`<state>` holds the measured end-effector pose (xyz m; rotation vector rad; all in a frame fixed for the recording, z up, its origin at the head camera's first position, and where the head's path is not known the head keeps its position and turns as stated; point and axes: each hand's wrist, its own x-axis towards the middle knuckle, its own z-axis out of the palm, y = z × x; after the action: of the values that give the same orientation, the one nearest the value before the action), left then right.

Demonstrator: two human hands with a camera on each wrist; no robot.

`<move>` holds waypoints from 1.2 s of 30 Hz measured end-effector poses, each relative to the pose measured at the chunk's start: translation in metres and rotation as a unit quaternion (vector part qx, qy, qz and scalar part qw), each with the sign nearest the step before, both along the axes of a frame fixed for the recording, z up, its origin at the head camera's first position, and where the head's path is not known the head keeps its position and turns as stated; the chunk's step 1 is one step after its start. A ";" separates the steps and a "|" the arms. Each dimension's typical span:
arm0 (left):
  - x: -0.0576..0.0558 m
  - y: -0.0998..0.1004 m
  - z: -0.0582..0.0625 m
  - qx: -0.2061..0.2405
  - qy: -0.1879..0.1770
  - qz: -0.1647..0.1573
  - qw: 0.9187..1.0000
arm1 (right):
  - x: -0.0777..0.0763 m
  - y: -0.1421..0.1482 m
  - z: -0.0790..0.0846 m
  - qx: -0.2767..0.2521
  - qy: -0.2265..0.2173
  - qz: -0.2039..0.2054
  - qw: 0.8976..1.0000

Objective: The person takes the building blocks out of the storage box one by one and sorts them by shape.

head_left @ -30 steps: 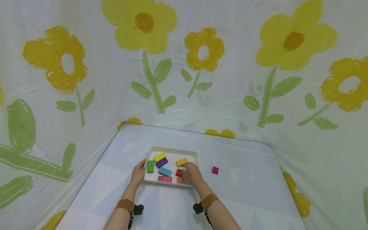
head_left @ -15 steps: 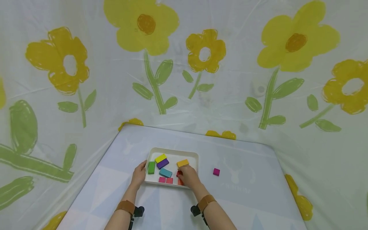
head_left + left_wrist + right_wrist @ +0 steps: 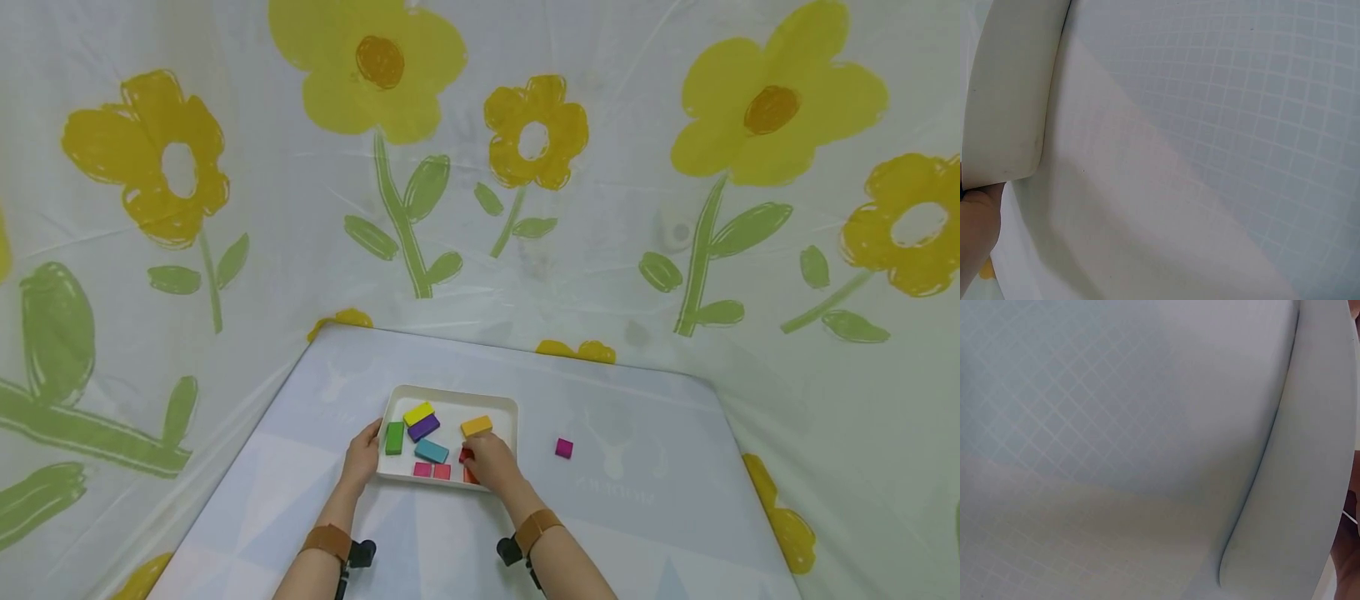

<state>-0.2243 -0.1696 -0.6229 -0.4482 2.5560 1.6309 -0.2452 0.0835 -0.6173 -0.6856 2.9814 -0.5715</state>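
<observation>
A white rectangular tray holds several coloured wooden-looking blocks. My left hand grips the tray at its left wall; the left wrist view shows the tray's side with part of the hand behind its corner. Over the tray's right part, my right hand pinches a small red block, mostly covered by the fingers. Just beyond the fingers lies a yellow-orange block, and an orange-red block is half hidden under the hand. In the right wrist view the tray wall hides most of the hand.
Inside the tray lie yellow, purple, green and blue blocks, plus two pink ones by the near wall. A magenta block sits on the table right of the tray. Flower-printed cloth surrounds the table.
My right hand has shifted slightly left and closed in around the red block, covering more of it and of the orange-red one. The left hand stays on the tray.
</observation>
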 end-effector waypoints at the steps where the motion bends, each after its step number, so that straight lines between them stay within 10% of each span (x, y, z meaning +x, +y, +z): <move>1: 0.000 0.000 0.000 -0.001 0.000 0.000 1.000 | 0.000 0.000 0.000 0.000 -0.001 0.001 1.000; 18: 0.004 0.000 0.003 0.001 0.000 -0.001 1.000 | -0.002 0.018 0.018 -0.039 0.006 0.003 0.999; 27: -0.001 -0.001 0.004 0.012 0.004 -0.007 1.000 | -0.022 0.112 0.053 -0.047 0.062 -0.077 0.994; 36: 0.000 -0.001 0.002 0.021 -0.007 -0.011 1.000 | -0.016 0.204 0.038 0.003 -0.015 -0.145 0.989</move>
<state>-0.2242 -0.1707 -0.6210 -0.4256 2.5018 1.6641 -0.2610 0.2873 -0.5789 -0.2383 3.0732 -0.5781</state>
